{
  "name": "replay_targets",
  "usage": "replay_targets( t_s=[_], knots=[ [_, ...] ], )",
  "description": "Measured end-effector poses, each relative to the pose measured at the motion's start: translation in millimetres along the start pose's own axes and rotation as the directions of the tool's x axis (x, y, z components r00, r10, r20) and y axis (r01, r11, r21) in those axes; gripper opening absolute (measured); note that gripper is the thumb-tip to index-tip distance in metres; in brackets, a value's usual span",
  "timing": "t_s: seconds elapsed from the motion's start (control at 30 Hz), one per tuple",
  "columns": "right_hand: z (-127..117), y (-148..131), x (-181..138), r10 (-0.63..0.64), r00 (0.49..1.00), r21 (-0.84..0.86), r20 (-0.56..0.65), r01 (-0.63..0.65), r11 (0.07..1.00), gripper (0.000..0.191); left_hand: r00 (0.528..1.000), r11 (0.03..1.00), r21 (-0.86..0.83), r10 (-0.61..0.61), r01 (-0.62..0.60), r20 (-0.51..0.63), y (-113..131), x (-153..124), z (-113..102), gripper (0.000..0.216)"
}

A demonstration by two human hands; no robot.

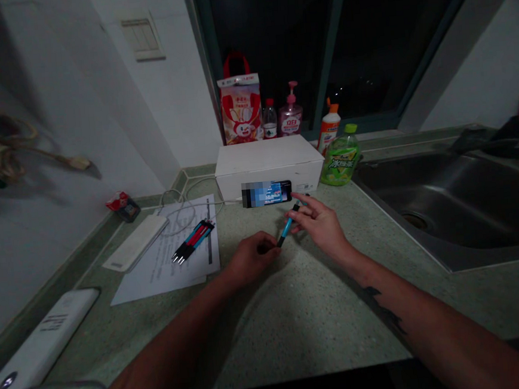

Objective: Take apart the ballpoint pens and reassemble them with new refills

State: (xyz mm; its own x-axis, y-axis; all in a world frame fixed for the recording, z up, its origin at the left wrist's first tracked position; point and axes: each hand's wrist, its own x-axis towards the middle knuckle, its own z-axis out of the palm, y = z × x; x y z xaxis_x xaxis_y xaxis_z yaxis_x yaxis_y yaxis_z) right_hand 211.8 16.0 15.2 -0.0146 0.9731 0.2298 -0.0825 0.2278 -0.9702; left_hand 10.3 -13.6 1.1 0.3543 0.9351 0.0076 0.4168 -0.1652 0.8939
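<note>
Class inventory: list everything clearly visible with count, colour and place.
Framed window: 1, dark, back
Square switch: 1, white, beside window
Printed bag: 1, red-white, behind box
Plastic bottles: 4, clear, pink, orange-white, green, near box
Cardboard box: 1, white, centre back
Slim phone: 1, black, box's front
Thin cables: at least 2, pale, left
Printed paper: count unclear, white, left
Slim pens: several, black-blue-red, on paper
Flat slab: 1, white, overlapping paper
Small packet: 1, red-black, left
Long device: 1, white, lower left
Corded plug: 1, beige, left wall
Steel sink: 1, grey, right
Speckled counter: 1, green, beneath
Held pen: 1, blue-black, between hands
Left hand: 1, bare, pen's lower end
Right hand: 1, bare, around pen
</note>
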Motion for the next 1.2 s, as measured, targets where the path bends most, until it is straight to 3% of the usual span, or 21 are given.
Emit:
replay_targets(
  t_s=[0.13,0.23,0.33,0.4,0.47,0.57,0.67,0.8,0.9,1.0,1.2],
  knots=[
    [5.9,8.9,-3.6,0.069,0.985,0.001,0.158,-0.070,0.998,0.078,1.000,1.000,0.008,0.004,-0.003,-0.024,0.5,0.3,0.4,0.013],
    [6.9,18.5,-4.0,0.107,0.951,-0.086,0.291,-0.085,0.993,0.065,0.999,1.000,-0.007,0.021,-0.022,-0.043,0.7,1.4,-0.2,0.013],
    [-6.5,19.9,3.3,-0.002,0.989,-0.316,0.150,0.050,0.947,0.048,0.993,0.998,0.062,0.016,-0.009,-0.121,-0.3,3.8,-5.5,0.016],
    [-23.5,14.2,11.0,-0.131,0.991,-0.624,-0.002,0.101,0.775,0.039,0.977,0.989,0.144,0.013,0.018,-0.212,-1.6,6.0,-13.4,0.018],
    [-42.3,6.1,18.3,-0.179,0.981,-0.840,-0.079,0.031,0.542,0.038,0.951,0.968,0.242,0.016,0.062,-0.309,-3.5,8.2,-24.7,0.019],
    [-64.1,-2.0,24.3,-0.089,0.978,-0.948,-0.187,-0.156,0.278,0.036,0.908,0.887,0.441,0.065,0.138,-0.414,-7.1,10.1,-46.1,0.023],
    [-72.8,-0.1,25.6,0.005,0.974,-0.962,-0.228,-0.226,0.153,0.035,0.882,0.723,0.654,0.138,0.221,-0.450,-10.9,9.7,-69.1,0.034],
    [-72.8,9.7,26.6,0.052,0.978,-0.972,-0.201,-0.206,0.114,0.031,0.863,0.444,0.795,0.088,0.413,-0.498,-15.1,6.7,-93.6,0.038],
    [-72.3,13.8,28.1,0.078,0.985,-0.983,-0.153,-0.160,0.093,0.031,0.844,0.319,0.791,-0.058,0.521,-0.533,-18.7,4.9,-102.7,0.037],
    [-72.7,14.2,28.8,0.095,0.987,-0.986,-0.131,-0.140,0.095,0.034,0.831,0.253,0.791,-0.171,0.556,-0.529,-21.9,4.5,-105.7,0.036],
    [-72.3,11.9,27.6,0.089,0.988,-0.983,-0.125,-0.136,0.127,0.036,0.822,0.225,0.792,-0.214,0.568,-0.528,-25.3,3.8,-111.7,0.037]
  ],
)
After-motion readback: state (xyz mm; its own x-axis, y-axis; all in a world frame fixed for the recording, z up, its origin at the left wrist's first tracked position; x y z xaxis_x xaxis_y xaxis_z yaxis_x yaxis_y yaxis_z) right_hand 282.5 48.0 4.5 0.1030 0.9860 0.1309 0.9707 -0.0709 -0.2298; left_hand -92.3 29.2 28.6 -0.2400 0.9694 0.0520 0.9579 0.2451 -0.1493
